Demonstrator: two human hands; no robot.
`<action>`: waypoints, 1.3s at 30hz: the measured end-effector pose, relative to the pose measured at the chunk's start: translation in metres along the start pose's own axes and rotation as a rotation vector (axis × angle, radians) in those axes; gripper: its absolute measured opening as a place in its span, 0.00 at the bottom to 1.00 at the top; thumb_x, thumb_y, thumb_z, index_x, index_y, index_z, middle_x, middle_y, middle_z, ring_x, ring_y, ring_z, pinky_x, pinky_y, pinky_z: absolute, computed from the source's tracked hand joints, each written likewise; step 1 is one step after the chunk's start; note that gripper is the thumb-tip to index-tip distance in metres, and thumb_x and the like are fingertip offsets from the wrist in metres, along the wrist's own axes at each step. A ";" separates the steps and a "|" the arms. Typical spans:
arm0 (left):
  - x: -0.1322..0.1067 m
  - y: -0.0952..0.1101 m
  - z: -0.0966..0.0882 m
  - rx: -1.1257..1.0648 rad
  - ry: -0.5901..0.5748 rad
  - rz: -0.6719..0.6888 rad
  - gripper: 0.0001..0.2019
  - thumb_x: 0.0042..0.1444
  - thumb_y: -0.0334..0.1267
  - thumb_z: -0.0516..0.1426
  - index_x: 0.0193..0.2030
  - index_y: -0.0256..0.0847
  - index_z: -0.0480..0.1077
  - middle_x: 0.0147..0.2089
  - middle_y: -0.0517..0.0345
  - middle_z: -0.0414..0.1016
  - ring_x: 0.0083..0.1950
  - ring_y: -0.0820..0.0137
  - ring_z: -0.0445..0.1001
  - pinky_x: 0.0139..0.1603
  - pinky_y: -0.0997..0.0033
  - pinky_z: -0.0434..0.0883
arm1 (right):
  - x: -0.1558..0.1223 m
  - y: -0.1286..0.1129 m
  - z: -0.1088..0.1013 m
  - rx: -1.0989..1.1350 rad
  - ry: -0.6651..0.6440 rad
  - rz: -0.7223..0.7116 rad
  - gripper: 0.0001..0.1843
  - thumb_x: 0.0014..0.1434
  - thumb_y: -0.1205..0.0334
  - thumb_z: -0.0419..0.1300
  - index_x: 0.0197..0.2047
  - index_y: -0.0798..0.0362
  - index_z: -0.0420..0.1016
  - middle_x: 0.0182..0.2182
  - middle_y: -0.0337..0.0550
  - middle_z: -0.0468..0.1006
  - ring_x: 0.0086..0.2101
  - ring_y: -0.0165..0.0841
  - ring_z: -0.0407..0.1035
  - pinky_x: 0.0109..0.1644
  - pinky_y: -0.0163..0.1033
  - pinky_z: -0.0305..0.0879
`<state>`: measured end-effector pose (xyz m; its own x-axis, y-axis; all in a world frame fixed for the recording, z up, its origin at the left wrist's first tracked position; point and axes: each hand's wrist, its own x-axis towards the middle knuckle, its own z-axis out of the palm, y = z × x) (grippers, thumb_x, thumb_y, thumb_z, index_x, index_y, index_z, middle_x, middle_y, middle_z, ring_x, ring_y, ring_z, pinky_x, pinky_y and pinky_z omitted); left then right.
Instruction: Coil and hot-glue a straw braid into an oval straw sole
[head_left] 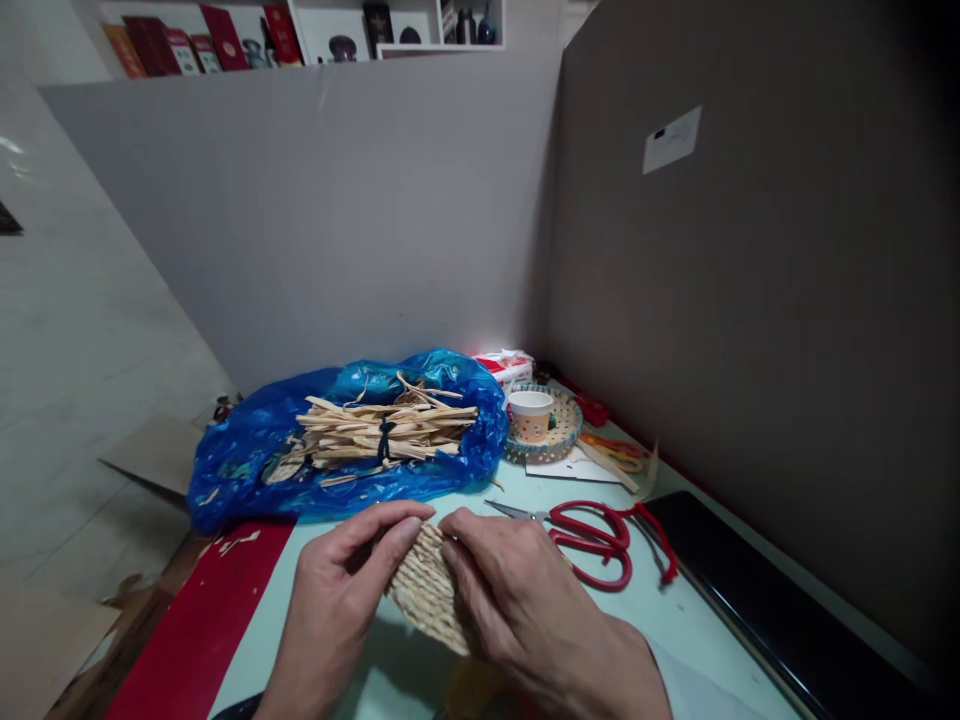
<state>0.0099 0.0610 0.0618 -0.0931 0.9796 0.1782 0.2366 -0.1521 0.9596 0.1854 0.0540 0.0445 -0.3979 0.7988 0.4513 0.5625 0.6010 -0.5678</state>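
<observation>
We are pinching the woven piece (427, 588) with left fingers (406, 534) and right fingers (459, 525); it is sloping rightward below their tips.

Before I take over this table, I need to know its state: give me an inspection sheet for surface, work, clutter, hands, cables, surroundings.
Surface: table pale green, red strip at left
Work: woven piece, in hand; bundle, tied, on blue bag
Clutter: scissors; cup in basket; black object at right
Hands: left hand pinches the piece's far edge; right hand grips its right side
Cables: nothing seen
Surroundings: grey panels behind and at right; shelf above
</observation>
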 end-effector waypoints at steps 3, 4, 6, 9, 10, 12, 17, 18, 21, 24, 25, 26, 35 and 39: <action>-0.001 -0.001 -0.002 0.038 -0.004 0.003 0.05 0.46 0.45 0.67 0.29 0.49 0.84 0.33 0.61 0.86 0.36 0.65 0.81 0.37 0.76 0.74 | -0.001 0.000 -0.001 -0.013 -0.019 -0.013 0.11 0.70 0.65 0.46 0.33 0.47 0.57 0.26 0.33 0.64 0.25 0.31 0.55 0.31 0.39 0.49; -0.002 -0.003 -0.002 0.040 0.002 0.002 0.05 0.47 0.45 0.67 0.29 0.49 0.84 0.32 0.61 0.86 0.35 0.66 0.80 0.37 0.76 0.73 | -0.001 -0.001 -0.001 -0.017 -0.029 -0.018 0.11 0.69 0.65 0.46 0.33 0.47 0.57 0.26 0.34 0.65 0.25 0.31 0.55 0.31 0.39 0.49; -0.003 -0.006 -0.002 0.034 0.017 -0.005 0.05 0.47 0.45 0.67 0.29 0.49 0.84 0.32 0.62 0.86 0.36 0.66 0.80 0.38 0.76 0.73 | -0.001 -0.002 -0.002 -0.023 -0.051 -0.024 0.10 0.68 0.67 0.47 0.33 0.48 0.58 0.27 0.34 0.66 0.25 0.31 0.55 0.31 0.39 0.49; -0.002 -0.011 0.000 0.024 0.002 -0.010 0.06 0.50 0.46 0.66 0.30 0.48 0.83 0.33 0.61 0.85 0.37 0.66 0.79 0.40 0.75 0.72 | -0.002 -0.002 -0.003 -0.034 -0.071 -0.022 0.09 0.67 0.67 0.48 0.33 0.48 0.59 0.26 0.35 0.66 0.25 0.31 0.55 0.31 0.39 0.49; -0.001 -0.011 0.000 0.023 -0.023 -0.011 0.07 0.50 0.46 0.66 0.30 0.48 0.82 0.33 0.61 0.85 0.37 0.66 0.78 0.40 0.75 0.72 | -0.002 -0.002 -0.003 -0.040 -0.073 -0.018 0.09 0.67 0.67 0.48 0.33 0.49 0.60 0.26 0.35 0.66 0.25 0.31 0.54 0.30 0.39 0.48; 0.001 -0.009 -0.001 0.023 -0.090 -0.013 0.10 0.53 0.49 0.64 0.31 0.46 0.82 0.32 0.60 0.82 0.35 0.67 0.76 0.37 0.75 0.70 | -0.001 -0.001 -0.004 -0.055 -0.074 -0.011 0.10 0.67 0.67 0.48 0.33 0.49 0.61 0.25 0.35 0.66 0.24 0.30 0.53 0.30 0.39 0.47; 0.007 0.001 -0.006 0.061 -0.263 0.009 0.16 0.60 0.54 0.57 0.36 0.46 0.80 0.32 0.58 0.78 0.32 0.67 0.71 0.32 0.73 0.67 | 0.002 0.001 -0.007 -0.093 -0.083 0.005 0.11 0.68 0.65 0.47 0.33 0.50 0.63 0.23 0.34 0.65 0.22 0.30 0.51 0.28 0.40 0.45; 0.007 0.002 -0.007 0.074 -0.288 0.024 0.12 0.57 0.50 0.61 0.35 0.46 0.80 0.33 0.58 0.78 0.33 0.67 0.71 0.33 0.74 0.67 | 0.002 0.000 -0.007 -0.101 -0.088 0.003 0.11 0.68 0.64 0.47 0.33 0.50 0.64 0.23 0.34 0.65 0.22 0.30 0.51 0.28 0.40 0.45; 0.007 0.004 -0.007 0.096 -0.282 0.039 0.08 0.55 0.45 0.64 0.30 0.46 0.79 0.30 0.59 0.77 0.32 0.68 0.71 0.33 0.74 0.67 | 0.001 -0.001 -0.009 -0.122 -0.104 -0.021 0.10 0.68 0.65 0.48 0.34 0.51 0.65 0.25 0.37 0.70 0.23 0.31 0.54 0.29 0.40 0.47; 0.006 0.003 -0.006 0.111 -0.265 0.049 0.07 0.55 0.44 0.64 0.30 0.46 0.78 0.27 0.61 0.75 0.27 0.70 0.66 0.28 0.75 0.63 | 0.000 -0.003 -0.009 -0.131 -0.110 -0.037 0.10 0.67 0.66 0.48 0.34 0.51 0.66 0.26 0.38 0.72 0.24 0.32 0.57 0.30 0.40 0.48; 0.005 0.002 -0.005 0.115 -0.257 0.053 0.07 0.55 0.44 0.64 0.29 0.46 0.78 0.27 0.61 0.75 0.26 0.71 0.65 0.26 0.75 0.62 | 0.000 -0.003 -0.009 -0.132 -0.108 -0.036 0.10 0.67 0.66 0.48 0.34 0.51 0.67 0.26 0.39 0.72 0.24 0.32 0.57 0.30 0.40 0.48; 0.005 0.002 -0.005 0.118 -0.248 0.058 0.07 0.54 0.44 0.65 0.29 0.46 0.78 0.27 0.62 0.75 0.25 0.72 0.64 0.26 0.75 0.61 | 0.000 -0.003 -0.009 -0.132 -0.105 -0.035 0.11 0.68 0.66 0.48 0.35 0.52 0.67 0.26 0.39 0.72 0.24 0.32 0.58 0.30 0.40 0.48; 0.001 0.000 -0.003 0.134 -0.082 0.093 0.06 0.50 0.42 0.67 0.27 0.45 0.80 0.25 0.62 0.76 0.23 0.72 0.64 0.24 0.75 0.62 | 0.004 0.003 -0.005 -0.117 -0.095 -0.088 0.14 0.70 0.66 0.49 0.32 0.51 0.67 0.25 0.37 0.70 0.25 0.32 0.58 0.31 0.40 0.51; -0.003 0.002 -0.004 0.135 -0.056 0.103 0.06 0.50 0.42 0.67 0.27 0.45 0.80 0.27 0.60 0.78 0.26 0.69 0.69 0.27 0.74 0.65 | 0.004 0.002 -0.008 -0.084 -0.099 -0.132 0.14 0.69 0.67 0.49 0.30 0.50 0.65 0.24 0.34 0.67 0.25 0.30 0.58 0.31 0.37 0.53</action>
<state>0.0066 0.0575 0.0641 -0.0090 0.9661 0.2581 0.3705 -0.2365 0.8982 0.1903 0.0578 0.0504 -0.5392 0.7142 0.4463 0.5571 0.6999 -0.4470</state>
